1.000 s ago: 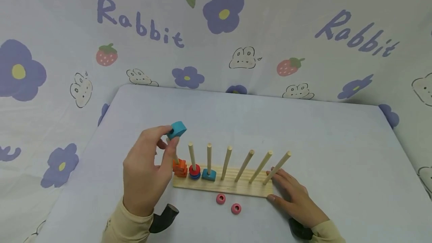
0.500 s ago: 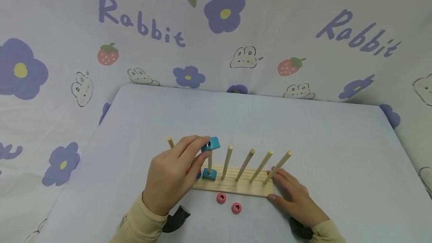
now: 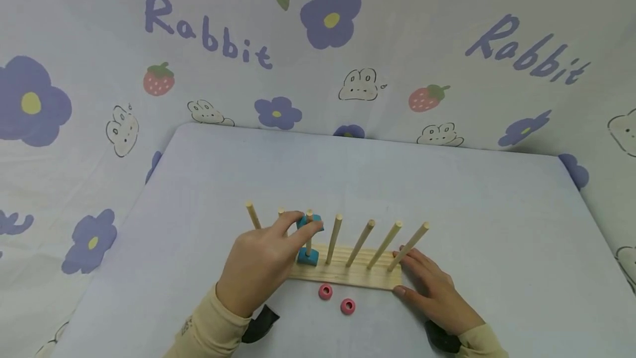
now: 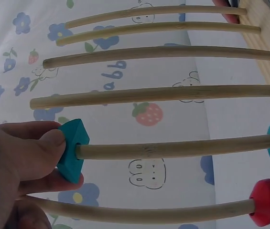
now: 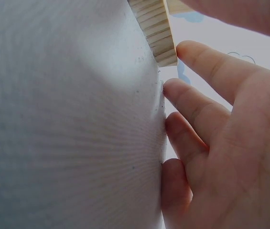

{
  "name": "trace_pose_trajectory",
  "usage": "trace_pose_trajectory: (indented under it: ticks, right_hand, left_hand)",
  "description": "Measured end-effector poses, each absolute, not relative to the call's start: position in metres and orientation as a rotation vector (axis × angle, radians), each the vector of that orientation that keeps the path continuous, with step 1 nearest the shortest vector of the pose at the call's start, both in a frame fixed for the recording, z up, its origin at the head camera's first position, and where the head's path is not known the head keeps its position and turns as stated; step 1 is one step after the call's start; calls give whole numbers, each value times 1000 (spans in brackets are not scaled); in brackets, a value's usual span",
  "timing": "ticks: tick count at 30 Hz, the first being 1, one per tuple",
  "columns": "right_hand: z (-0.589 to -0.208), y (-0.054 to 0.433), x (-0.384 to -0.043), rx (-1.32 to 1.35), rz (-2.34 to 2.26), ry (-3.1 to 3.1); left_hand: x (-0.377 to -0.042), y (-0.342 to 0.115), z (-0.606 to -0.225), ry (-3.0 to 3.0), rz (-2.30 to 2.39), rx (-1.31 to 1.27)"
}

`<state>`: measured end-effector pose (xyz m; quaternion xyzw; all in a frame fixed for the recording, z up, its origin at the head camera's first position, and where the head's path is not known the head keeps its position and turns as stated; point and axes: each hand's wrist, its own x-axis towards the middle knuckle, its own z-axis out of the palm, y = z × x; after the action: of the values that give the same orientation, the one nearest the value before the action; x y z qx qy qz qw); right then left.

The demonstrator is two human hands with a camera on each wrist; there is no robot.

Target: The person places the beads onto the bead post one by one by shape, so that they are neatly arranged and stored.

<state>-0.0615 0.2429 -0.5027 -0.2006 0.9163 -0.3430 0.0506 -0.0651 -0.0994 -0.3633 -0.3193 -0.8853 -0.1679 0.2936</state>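
My left hand (image 3: 263,267) pinches a blue block (image 4: 72,150) between thumb and fingers at the top of the third peg (image 4: 173,149) from the left. The peg's end meets the block's hole. Lower on that peg, a second blue block (image 3: 308,257) sits on the wooden pegboard (image 3: 348,275). My right hand (image 3: 434,294) lies at the board's right end, a fingertip touching its edge (image 5: 161,38) and other fingers resting on the table. The left hand hides the board's left end in the head view; a red bead (image 4: 265,202) shows on the neighbouring peg in the left wrist view.
Two pink beads (image 3: 325,291) (image 3: 348,306) lie on the white table (image 3: 447,198) in front of the board. Several bare pegs (image 3: 367,236) rise upright to the right of the blue blocks. A printed cloth (image 3: 223,87) hangs behind the table.
My left hand has moved right with the blue block, from over the board's left end to the third peg, then lowered it slightly onto the peg's top. My right hand has stayed put.
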Motion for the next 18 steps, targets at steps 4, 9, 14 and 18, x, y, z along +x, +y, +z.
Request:
trace_pose_trajectory:
  ticks: [4,9,14,18]
  right_hand:
    - [-502,243,-61,-620,-1051,2793]
    - [-501,243,-61,-625,-1045,2803]
    - [-502,243,-61,-612,-1045,2791]
    - [-502,243,-62,-598,-1045,2785]
  left_hand:
    - [-66,-100,-376,-2398,-423,-870]
    - [-67,-100,-397,-2465,-358,-884]
    - [-67,-99,-416,-2541,-314,-905]
    - [-68,-98,-424,-2567,-294,-918]
